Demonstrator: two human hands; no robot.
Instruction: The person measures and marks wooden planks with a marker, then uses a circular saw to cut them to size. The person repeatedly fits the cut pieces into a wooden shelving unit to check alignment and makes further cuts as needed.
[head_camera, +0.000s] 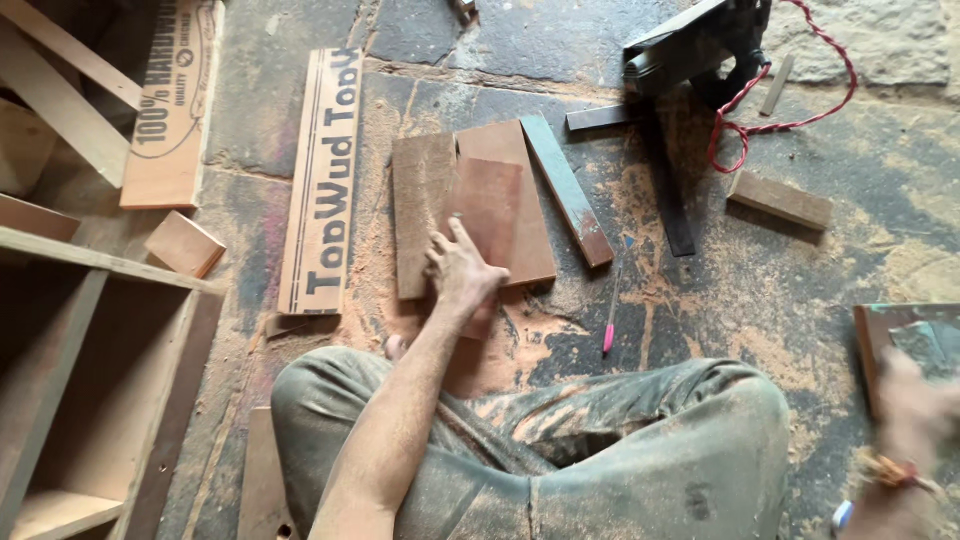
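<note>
Sawdusty stone floor (560, 40): left hand (462, 270) fingers spread flat on stacked boards (480, 200), pink pen (612, 310) beside; right hand (915, 400) blurred, grip unclear.

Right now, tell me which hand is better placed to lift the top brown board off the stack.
Left, probably. The left hand already lies flat on the top brown board of the stack. The right hand is blurred, far off by another board at the frame's right edge.
</note>
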